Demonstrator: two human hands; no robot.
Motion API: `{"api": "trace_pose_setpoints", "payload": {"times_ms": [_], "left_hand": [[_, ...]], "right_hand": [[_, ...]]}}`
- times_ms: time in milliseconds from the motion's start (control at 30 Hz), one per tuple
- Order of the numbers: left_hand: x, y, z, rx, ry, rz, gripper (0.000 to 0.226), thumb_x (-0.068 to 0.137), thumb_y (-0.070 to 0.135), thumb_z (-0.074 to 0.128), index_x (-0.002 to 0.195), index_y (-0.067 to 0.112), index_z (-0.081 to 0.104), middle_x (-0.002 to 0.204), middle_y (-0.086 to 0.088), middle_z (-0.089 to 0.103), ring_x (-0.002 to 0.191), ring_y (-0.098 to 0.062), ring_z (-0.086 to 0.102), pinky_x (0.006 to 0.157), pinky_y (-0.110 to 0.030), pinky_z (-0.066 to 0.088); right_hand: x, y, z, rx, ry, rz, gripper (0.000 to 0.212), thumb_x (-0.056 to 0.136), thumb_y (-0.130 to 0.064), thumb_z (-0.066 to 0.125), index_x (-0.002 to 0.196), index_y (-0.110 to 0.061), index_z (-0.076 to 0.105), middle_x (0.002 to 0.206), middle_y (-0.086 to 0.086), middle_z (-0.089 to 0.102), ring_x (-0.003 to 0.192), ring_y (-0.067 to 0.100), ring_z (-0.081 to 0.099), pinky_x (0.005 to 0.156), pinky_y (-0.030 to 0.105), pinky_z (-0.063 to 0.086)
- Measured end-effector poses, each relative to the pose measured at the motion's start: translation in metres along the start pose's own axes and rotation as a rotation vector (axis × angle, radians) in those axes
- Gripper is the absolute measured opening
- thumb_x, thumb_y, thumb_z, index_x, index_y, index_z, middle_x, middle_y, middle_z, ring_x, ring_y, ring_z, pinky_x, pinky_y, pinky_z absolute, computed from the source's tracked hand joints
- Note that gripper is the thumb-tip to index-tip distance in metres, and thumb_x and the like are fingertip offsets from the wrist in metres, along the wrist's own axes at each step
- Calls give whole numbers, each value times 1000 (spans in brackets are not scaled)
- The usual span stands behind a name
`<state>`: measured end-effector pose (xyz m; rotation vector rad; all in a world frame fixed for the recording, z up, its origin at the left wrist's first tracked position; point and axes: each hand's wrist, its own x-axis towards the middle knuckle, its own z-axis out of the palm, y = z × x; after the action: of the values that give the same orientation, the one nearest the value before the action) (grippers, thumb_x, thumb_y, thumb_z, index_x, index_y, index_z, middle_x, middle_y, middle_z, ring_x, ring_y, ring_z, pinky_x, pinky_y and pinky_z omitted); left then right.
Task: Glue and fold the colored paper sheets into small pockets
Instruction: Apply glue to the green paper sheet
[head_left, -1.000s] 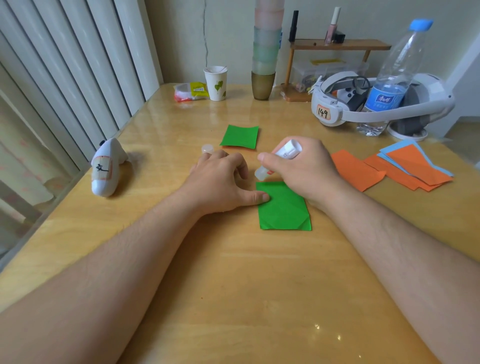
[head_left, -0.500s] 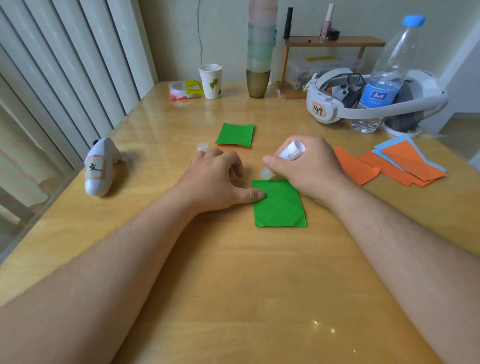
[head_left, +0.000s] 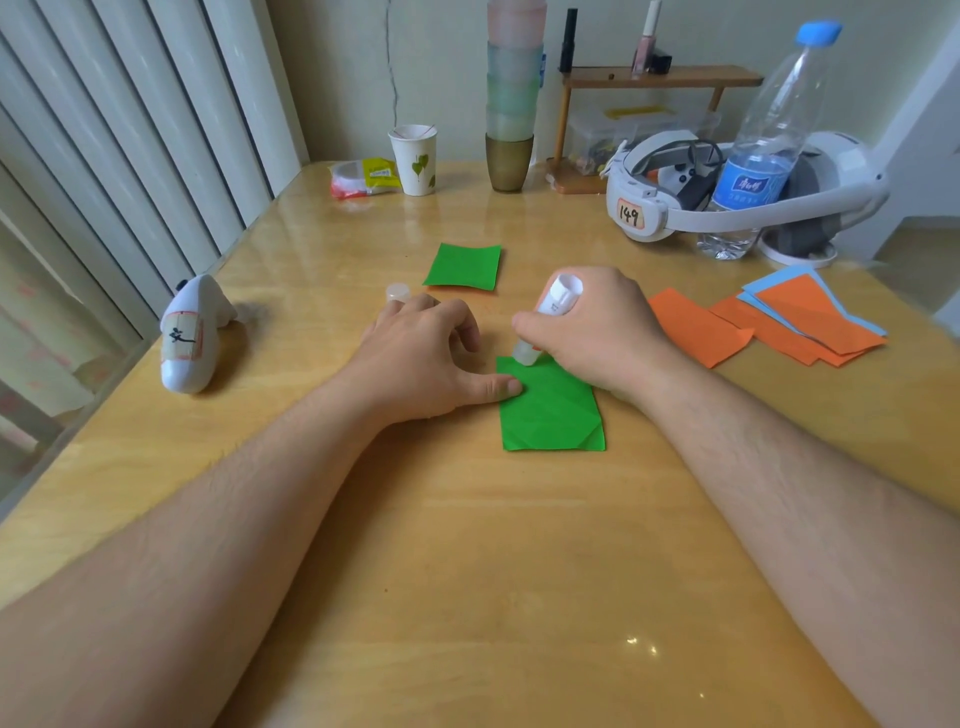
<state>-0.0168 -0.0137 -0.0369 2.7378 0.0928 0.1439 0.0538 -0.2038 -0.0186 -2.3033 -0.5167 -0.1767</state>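
Green paper (head_left: 550, 410) lay on the glossy wooden worktop (head_left: 467, 545) by the blinds; my left hand (head_left: 421, 358) pinned it, fingers loose, right hand (head_left: 597, 332) gripping the glue stick (head_left: 550, 317).

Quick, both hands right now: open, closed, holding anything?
Left hand: fingers curled, holds nothing, thumb presses the folded green paper sheet.
Right hand: grips the white glue stick.

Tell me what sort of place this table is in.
Probably a room at home, not a workshop: a wooden table against vertical blinds, stacked cups and a small shelf with cosmetics by the wall.
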Motion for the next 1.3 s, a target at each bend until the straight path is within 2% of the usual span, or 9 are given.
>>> {"api": "trace_pose_setpoints", "payload": {"times_ms": [367, 467, 567, 700, 767, 900, 1133, 1200, 1300], "left_hand": [[-3, 1, -2, 7, -7, 3, 63, 59, 87, 67, 98, 38, 56, 108, 10, 48, 113, -22, 44, 105, -43, 42], [-3, 2, -2, 11, -8, 6, 61, 62, 85, 70, 98, 38, 56, 108, 10, 48, 112, -21, 43, 104, -43, 42], [-3, 2, -3, 10, -12, 5, 61, 61, 85, 69, 98, 38, 56, 108, 10, 48, 113, -21, 43, 105, -42, 42], [-3, 2, 1, 23, -3, -1, 69, 55, 93, 59, 99, 40, 52, 110, 9, 50, 113, -22, 44, 106, -44, 41], [-2, 2, 3, 36, 13, -8, 77, 51, 98, 51, 102, 41, 49, 112, 9, 50, 112, -22, 44, 105, -45, 42], [-2, 2, 4, 36, 20, -17, 80, 51, 98, 52, 105, 39, 49, 114, 10, 50, 112, -21, 44, 104, -45, 42], [-1, 2, 3, 44, 6, -19, 79, 50, 98, 51, 104, 40, 49, 114, 10, 50, 112, -22, 44, 104, -45, 42], [-1, 3, 3, 40, 10, -18, 77, 52, 96, 53, 103, 39, 49, 114, 9, 50, 112, -22, 44, 104, -45, 42], [-2, 3, 3, 37, 9, -15, 74, 54, 94, 57, 104, 39, 49, 115, 9, 50, 114, -22, 44, 104, -44, 41]], "right_hand": [[-1, 25, -28, -26, 39, 47, 38, 70, -37, 75, 84, -3, 66, 84, 15, 70, 82, 34, 63, 66, 46, 52], [0, 27, -29, 69, 82, 88, 34, 69, -36, 72, 80, -4, 64, 72, 9, 66, 66, 24, 55, 59, 37, 45], [4, 23, -24, 255, 154, 136, 37, 65, -35, 68, 78, -2, 55, 65, 2, 53, 64, 16, 45, 60, 34, 39], [1, 11, -10, 361, 76, 106, 42, 67, -38, 72, 80, -1, 57, 70, 19, 61, 65, 19, 51, 62, 49, 47], [-2, 6, -2, 329, 13, 66, 49, 68, -47, 74, 81, -2, 60, 78, 20, 68, 65, 22, 54, 65, 53, 52], [-3, 3, 7, 277, -53, 9, 55, 68, -58, 75, 84, -7, 65, 81, 17, 70, 72, 36, 63, 68, 55, 54], [-7, 1, 6, 226, -99, 15, 37, 74, -52, 83, 78, -17, 70, 64, -8, 66, 59, 10, 54, 61, 36, 46], [-7, 0, 5, 208, -108, 23, 30, 76, -47, 85, 77, -20, 72, 62, -13, 65, 59, 6, 55, 60, 30, 45], [-7, -2, 3, 164, -101, 29, 27, 75, -43, 84, 76, -19, 71, 64, -9, 67, 61, 10, 58, 61, 34, 48]]}}
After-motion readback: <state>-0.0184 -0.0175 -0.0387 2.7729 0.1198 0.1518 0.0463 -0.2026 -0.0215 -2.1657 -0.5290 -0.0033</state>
